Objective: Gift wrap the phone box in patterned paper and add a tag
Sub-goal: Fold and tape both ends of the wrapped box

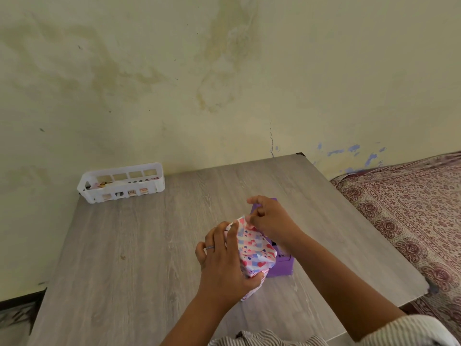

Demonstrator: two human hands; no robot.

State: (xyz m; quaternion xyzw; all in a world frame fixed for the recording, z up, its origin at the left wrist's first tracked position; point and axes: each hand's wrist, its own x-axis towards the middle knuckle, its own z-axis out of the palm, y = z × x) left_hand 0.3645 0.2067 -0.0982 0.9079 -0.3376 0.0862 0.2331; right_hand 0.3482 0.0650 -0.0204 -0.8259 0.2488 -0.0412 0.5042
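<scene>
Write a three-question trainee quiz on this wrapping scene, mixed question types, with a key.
1. True or false: the left hand grips the wrapped box.
2. The white basket sits at the table's: A) far left corner B) near right corner C) centre
3. Fill in: the right hand pinches the ____ at the package's far end.

Key: 1 true; 2 A; 3 paper

The box (257, 250) is wrapped in white paper (249, 242) printed with red and blue hearts and checks, its far end crumpled and unsealed. It sits raised off the table, against a purple item.
</scene>
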